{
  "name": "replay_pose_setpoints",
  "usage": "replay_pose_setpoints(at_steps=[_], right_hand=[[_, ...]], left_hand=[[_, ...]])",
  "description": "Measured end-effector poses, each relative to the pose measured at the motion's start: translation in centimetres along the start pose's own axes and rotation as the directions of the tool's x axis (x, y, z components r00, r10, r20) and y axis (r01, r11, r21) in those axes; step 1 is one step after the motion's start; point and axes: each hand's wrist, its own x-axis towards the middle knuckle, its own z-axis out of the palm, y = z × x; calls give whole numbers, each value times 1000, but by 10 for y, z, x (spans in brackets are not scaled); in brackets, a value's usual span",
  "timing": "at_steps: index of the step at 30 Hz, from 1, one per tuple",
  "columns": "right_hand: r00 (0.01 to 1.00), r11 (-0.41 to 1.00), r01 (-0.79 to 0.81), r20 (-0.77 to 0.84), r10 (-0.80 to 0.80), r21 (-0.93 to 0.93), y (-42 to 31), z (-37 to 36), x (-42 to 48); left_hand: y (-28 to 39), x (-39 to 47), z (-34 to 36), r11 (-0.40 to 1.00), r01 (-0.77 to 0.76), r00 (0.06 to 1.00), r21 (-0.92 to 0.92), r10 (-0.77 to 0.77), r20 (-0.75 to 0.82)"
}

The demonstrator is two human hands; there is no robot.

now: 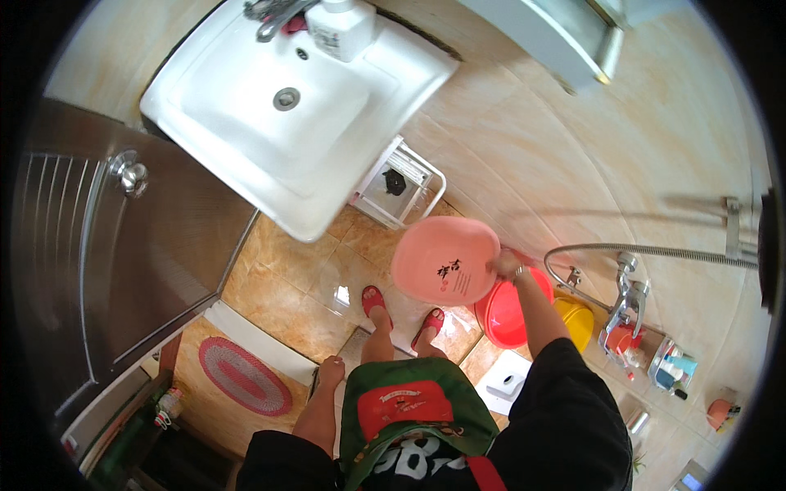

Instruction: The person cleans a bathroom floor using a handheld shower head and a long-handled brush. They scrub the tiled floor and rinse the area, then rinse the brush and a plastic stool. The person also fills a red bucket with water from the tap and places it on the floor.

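My right hand [505, 264] grips the rim of a pink plastic basin [424, 245] at its right side. The basin bears dark printed characters and hangs tilted above the floor, close to the tiled wall. Just beneath my right forearm stands a red plastic bucket [506, 316], partly hidden by the arm and the basin. My left hand [331, 371] hangs low on the left with curled fingers, near the doorway edge. Whether those fingers hold anything is not clear. A green apron [393, 377] with a red pocket covers my front.
Ahead is a white washbasin [239, 135] with a white bottle [341, 30]. A white-framed rack [439, 184] stands below it. At left is a brown door [166, 245], with an oval mat [245, 374] beyond. A yellow bucket [577, 319] and shower mixer [627, 294] are at right.
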Motion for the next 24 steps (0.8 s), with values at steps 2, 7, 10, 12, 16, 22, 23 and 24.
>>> replay_pose_setpoints(at_steps=[2,7,10,12,16,22,23,24], right_hand=[[1000,996,-18,-16,19,83,44,22,-40],[931,805,-126,-212,298,579,171,59,-105],[898,557,-91,-174,405,826,245,68,-125],[854,348,-111,-89,512,931,283,69,-128],[889,75,-156,107,446,985,328,53,-116],[915,30,-169,145,376,985,328,36,-108],[931,79,-171,135,339,982,325,37,-110],[943,123,-168,123,310,978,324,40,-116]], left_hand=[[-11,7,-7,999,44,999,-1,-44,-9],[-8,22,13,999,-30,999,-21,30,-43],[37,5,25,992,38,999,-118,-35,25],[64,-6,35,989,26,999,-147,-20,37],[89,-16,69,989,-148,989,28,147,15],[144,-40,118,953,-301,947,12,298,122],[156,-43,127,920,-386,918,70,375,126],[179,-51,134,875,-466,882,128,448,146]])
